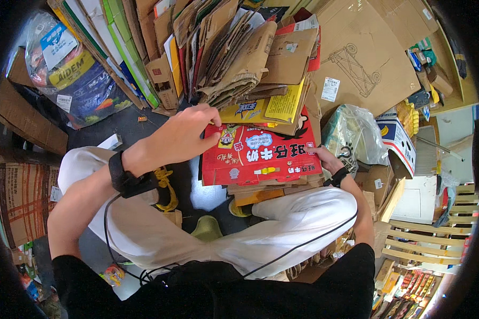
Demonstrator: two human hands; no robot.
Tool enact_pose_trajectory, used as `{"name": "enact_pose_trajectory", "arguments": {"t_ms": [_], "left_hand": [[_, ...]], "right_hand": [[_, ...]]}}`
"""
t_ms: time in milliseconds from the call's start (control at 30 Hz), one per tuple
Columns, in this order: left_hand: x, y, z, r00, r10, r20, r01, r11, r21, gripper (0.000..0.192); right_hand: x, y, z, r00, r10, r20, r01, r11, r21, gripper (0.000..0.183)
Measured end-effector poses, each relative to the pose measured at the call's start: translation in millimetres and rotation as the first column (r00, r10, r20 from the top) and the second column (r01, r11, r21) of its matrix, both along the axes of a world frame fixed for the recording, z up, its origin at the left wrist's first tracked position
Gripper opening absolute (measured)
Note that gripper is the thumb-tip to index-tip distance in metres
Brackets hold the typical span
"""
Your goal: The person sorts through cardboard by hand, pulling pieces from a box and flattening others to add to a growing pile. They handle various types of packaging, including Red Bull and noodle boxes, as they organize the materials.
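A flattened red milk carton point(259, 157) with printed writing and cartoon figures lies across a stack of flattened cardboard point(259, 192) in front of my knees. My right hand point(328, 159) holds its right edge, the thumb on top and the other fingers mostly hidden. At the carton's upper left corner is my left hand point(175, 129), its thumb over the red face and its fingers bent near a yellow cardboard sheet point(277, 105). Whether those fingers grip anything is unclear. The yellow sheet overlaps the red carton's far edge, beneath folded brown cardboard point(243, 65).
Upright flattened cartons point(135, 52) line the far side. A filled plastic bag point(76, 75) stands at the left, beside brown boxes point(26, 195). To the right are a clear plastic bag point(357, 135), a large cardboard panel point(367, 52) and a wooden slatted rack point(427, 241).
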State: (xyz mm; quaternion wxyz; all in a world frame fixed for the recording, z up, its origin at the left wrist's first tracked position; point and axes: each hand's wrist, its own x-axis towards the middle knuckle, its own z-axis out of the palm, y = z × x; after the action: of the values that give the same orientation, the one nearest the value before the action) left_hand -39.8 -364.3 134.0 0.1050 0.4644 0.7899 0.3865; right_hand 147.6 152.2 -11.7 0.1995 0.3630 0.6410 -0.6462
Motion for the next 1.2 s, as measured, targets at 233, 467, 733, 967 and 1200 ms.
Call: {"name": "enact_pose_trajectory", "arguments": {"t_ms": [233,467,733,967,1200], "left_hand": [[23.5,-9.5,43.2,0.983,-0.020,-0.183,0.004,0.996,-0.086,0.022],[18.0,-22.8,45.1,0.980,-0.049,-0.194,0.026,0.992,-0.123,0.020],[12.4,-22.5,37.4,0.924,0.079,-0.374,-0.108,0.992,-0.059,0.023],[15.3,-31.4,26.4,0.922,0.052,-0.383,-0.089,0.993,-0.077,0.023],[8.2,-46.9,28.2,0.942,0.022,-0.336,-0.072,0.988,-0.138,0.023]], "right_hand": [[44.2,36.1,-39.7,0.984,0.017,0.175,-0.008,0.998,-0.056,0.035],[-12.6,96.2,79.6,0.947,0.266,0.178,-0.315,0.675,0.667,0.040],[-186.5,-47.3,256.7,0.651,0.396,-0.647,0.203,0.731,0.652,0.043],[-271.1,-211.5,154.0,0.802,0.581,-0.137,-0.359,0.653,0.667,0.031],[-265.7,-195.1,79.2,0.895,0.132,-0.425,-0.012,0.962,0.274,0.027]]}}
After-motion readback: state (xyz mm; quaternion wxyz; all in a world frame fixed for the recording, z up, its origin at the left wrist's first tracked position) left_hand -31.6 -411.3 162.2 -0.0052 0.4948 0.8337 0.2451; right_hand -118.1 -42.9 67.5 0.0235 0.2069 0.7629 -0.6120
